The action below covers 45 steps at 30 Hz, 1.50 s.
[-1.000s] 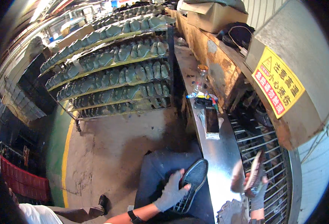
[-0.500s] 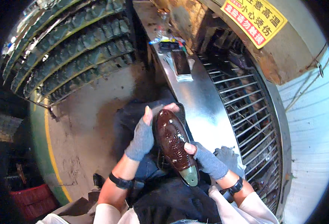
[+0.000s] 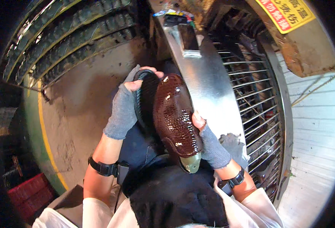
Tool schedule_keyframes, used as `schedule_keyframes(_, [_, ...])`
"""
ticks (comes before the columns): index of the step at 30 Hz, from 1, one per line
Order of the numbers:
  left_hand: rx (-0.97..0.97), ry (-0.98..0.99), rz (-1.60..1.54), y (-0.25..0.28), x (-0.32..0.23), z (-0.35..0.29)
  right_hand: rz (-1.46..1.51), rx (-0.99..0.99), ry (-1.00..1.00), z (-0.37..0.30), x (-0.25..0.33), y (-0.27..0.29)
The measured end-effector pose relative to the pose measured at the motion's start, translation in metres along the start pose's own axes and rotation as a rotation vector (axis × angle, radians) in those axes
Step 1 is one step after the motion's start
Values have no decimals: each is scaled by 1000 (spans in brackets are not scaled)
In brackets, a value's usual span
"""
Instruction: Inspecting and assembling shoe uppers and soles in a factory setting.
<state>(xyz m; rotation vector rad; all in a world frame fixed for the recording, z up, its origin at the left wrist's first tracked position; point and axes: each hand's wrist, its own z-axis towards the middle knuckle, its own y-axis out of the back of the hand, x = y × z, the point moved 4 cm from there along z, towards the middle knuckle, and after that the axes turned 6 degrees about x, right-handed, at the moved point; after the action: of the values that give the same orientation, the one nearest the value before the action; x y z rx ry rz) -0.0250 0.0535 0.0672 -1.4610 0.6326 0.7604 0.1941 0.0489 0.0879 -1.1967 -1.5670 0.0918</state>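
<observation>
In my right hand [image 3: 214, 149], gloved in grey with bare fingertips, is a glossy dark brown shoe upper [image 3: 175, 114] with a crocodile-like texture. A green last [image 3: 191, 163] sits inside it, its end sticking out toward me. My left hand [image 3: 122, 106], gloved the same way, grips a black ridged shoe sole [image 3: 146, 100] near its far end. The sole stands on edge just left of the upper, its lower part dark against my clothing. Only the right thumb shows on the upper's side; the other right fingers are hidden.
A shiny metal bench [image 3: 209, 95] runs along my right, with a dark flat rectangular object [image 3: 189, 38] at its far end. Beyond it lies a barred metal grate [image 3: 253, 95]. Racks of dark shoe-shaped pieces [image 3: 68, 41] stand far left; a red crate [image 3: 32, 193] is low left.
The sole has come away from beneath the upper to its left, carried by my left hand. The upper has turned slightly and moved up in the picture. The view has shifted too.
</observation>
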Motion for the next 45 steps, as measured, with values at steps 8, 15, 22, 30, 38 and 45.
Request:
schedule_keyframes(8, [49,51,143,-3,-11,-31,39,125,-185,15,-58,12])
schedule_keyframes(15, [97,102,150,-14,-13,-34,-86,93,-179,14,-54,8])
schedule_keyframes(22, [91,167,148,-35,-17,-40,-185,42,-97,7,-45,4])
schedule_keyframes(30, [101,96,557,-49,-38,-76,-206,112,-89,-2,-47,-4])
schedule_keyframes(38, [13,58,394,-57,-41,-96,-282,202,-145,-5,-35,-14])
schedule_keyframes(45, [-91,-248,252,-55,-69,-120,-657,304,275,-4,-15,6])
